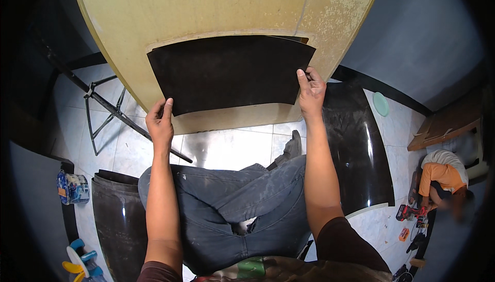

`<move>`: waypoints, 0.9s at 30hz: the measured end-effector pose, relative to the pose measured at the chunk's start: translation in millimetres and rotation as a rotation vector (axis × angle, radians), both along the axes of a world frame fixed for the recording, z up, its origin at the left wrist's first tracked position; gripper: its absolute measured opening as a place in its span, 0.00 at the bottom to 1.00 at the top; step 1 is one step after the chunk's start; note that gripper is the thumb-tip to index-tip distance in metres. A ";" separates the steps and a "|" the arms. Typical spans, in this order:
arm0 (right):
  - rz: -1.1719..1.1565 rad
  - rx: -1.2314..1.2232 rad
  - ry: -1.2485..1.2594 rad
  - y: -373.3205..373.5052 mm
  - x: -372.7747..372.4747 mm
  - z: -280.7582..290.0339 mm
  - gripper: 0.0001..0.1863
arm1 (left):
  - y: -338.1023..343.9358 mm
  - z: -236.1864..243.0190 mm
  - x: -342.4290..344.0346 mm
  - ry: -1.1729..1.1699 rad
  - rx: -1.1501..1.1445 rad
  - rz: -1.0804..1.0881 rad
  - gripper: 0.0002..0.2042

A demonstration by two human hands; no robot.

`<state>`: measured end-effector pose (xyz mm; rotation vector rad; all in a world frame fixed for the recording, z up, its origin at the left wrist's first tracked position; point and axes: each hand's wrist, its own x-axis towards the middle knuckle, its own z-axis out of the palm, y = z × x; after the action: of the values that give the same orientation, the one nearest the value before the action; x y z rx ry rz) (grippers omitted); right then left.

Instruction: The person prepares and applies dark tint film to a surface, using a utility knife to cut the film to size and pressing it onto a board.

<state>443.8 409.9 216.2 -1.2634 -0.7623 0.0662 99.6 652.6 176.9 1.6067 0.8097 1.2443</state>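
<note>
A thin black sheet [232,76], slightly curved, stands against the front of a worn yellowish panel [206,6]. It covers most of a cut-out there; a sliver of the opening shows at its upper right corner. My left hand [160,120] is closed at the sheet's lower left corner, thumb and fingers pinching the edge. Higher up on the right side, my right hand [312,92] grips the other edge, thumb on the front face and fingers partly hidden behind.
Large glossy dark sheets lie on the tiled floor at my right [356,148] and left [118,220]. A black tripod stand [90,94] is at left, above a blue container [72,187]. At far right a person [444,173] crouches by a red cordless drill [407,212]. A green lid [380,104] lies nearby.
</note>
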 end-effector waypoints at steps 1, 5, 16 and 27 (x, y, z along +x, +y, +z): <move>-0.014 0.023 -0.003 2.1 -2.7 0.1 0.08 | 2.1 -1.8 -2.6 -0.002 -0.014 0.002 0.12; -0.077 0.013 0.004 0.1 -10.2 3.3 0.07 | 2.7 -5.8 -5.4 -0.022 -0.040 -0.015 0.11; -0.041 0.023 -0.003 -8.0 -17.4 9.9 0.07 | -0.5 -7.8 -7.1 -0.050 -0.108 -0.050 0.11; -0.123 -0.006 -0.063 4.7 -14.2 9.6 0.06 | 1.8 -1.1 0.5 -0.059 -0.127 -0.013 0.12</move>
<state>429.6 414.6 225.7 -1.3202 -0.7372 -0.0722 100.1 654.3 175.8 1.4653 0.8234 1.2017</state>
